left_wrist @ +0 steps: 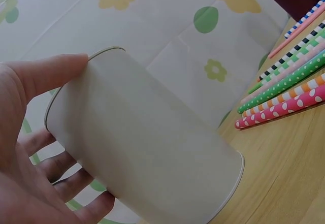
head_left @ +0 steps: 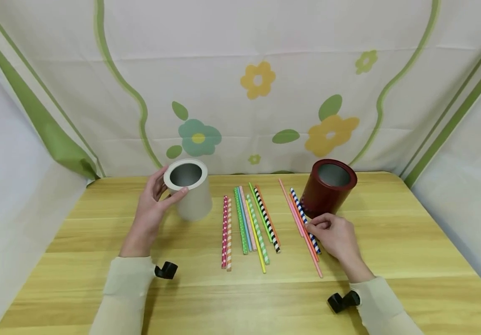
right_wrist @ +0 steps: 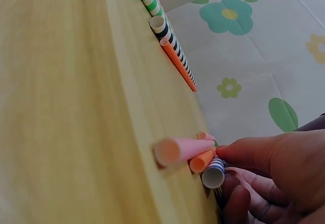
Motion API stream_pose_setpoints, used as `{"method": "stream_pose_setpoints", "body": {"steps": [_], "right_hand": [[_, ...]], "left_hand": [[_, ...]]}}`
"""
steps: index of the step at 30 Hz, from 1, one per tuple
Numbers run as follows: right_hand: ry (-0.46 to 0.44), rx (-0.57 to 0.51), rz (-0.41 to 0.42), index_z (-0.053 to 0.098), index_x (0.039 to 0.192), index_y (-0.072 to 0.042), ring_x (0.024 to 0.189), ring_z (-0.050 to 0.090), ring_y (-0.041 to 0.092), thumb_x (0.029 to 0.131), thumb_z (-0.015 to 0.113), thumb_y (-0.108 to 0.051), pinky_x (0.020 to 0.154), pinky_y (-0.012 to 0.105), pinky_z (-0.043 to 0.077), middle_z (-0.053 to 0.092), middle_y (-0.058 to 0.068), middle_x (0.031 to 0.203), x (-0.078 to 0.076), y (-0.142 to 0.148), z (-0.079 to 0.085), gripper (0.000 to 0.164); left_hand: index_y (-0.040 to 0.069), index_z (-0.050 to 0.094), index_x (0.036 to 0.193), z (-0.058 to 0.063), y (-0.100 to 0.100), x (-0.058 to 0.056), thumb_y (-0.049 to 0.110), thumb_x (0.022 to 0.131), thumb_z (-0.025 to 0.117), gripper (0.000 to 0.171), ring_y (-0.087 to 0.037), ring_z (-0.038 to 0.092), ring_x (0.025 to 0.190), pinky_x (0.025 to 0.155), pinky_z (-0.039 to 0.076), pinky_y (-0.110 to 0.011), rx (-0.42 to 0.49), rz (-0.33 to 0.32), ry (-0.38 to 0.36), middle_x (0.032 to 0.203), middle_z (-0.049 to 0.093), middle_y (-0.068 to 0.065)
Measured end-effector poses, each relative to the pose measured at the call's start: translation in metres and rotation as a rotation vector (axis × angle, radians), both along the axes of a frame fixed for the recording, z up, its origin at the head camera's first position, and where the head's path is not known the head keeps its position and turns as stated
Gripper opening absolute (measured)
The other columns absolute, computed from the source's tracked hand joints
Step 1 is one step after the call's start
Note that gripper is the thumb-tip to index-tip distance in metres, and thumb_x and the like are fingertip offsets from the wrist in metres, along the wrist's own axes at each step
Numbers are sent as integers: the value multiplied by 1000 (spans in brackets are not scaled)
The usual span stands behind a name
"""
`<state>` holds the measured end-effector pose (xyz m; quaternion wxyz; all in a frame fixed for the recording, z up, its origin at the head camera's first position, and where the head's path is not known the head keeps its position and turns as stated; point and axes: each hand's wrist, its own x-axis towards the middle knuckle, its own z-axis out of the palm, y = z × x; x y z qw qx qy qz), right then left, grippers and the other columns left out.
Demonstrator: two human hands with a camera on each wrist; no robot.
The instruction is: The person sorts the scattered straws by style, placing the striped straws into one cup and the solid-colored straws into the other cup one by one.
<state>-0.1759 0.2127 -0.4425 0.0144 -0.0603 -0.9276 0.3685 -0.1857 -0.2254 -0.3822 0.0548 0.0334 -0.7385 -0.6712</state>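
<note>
A white cylindrical canister [head_left: 196, 200], its top open over a metallic interior, stands on the table at left. My left hand [head_left: 150, 207] holds it near the rim, thumb on the near side and fingers on the far side. At right, my right hand [head_left: 335, 235] pinches among a small group of paper straws; which straw it grips is partly hidden. In the right wrist view a pink straw [right_wrist: 190, 150], an orange straw [right_wrist: 203, 160] and a blue-and-white striped straw [right_wrist: 214, 174] lie against the thumb and curled fingers. Behind that hand stands a dark red canister [head_left: 324, 193].
Between the hands lie several more paper straws, among them a pink dotted straw [head_left: 224, 232], a green dotted straw [head_left: 240, 221], a yellow straw [head_left: 256, 237] and a black-and-white striped straw [head_left: 267, 221]. A flowered cloth [head_left: 232, 111] hangs behind the wooden table [head_left: 240, 307].
</note>
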Motion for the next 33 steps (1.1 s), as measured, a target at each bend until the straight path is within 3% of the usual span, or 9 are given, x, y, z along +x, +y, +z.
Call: {"method": "stream_pose_setpoints", "body": {"steps": [15, 33], "right_hand": [[10, -9, 7, 81, 100, -11, 74, 64, 13, 94, 82, -33, 66, 25, 48, 76, 2, 84, -2, -7, -11, 23], [3, 57, 10, 79, 98, -12, 77, 65, 14, 95, 76, -33, 74, 29, 51, 75, 1, 84, 1, -6, -6, 21]], "left_hand": [[28, 25, 171, 3, -6, 3, 24, 98, 81, 92, -22, 31, 159, 136, 28, -50, -3, -6, -14, 176, 35, -1], [26, 25, 171, 1, 0, 0, 24, 98, 81, 92, -23, 33, 157, 133, 28, -54, 6, -9, -26, 174, 38, -2]]}}
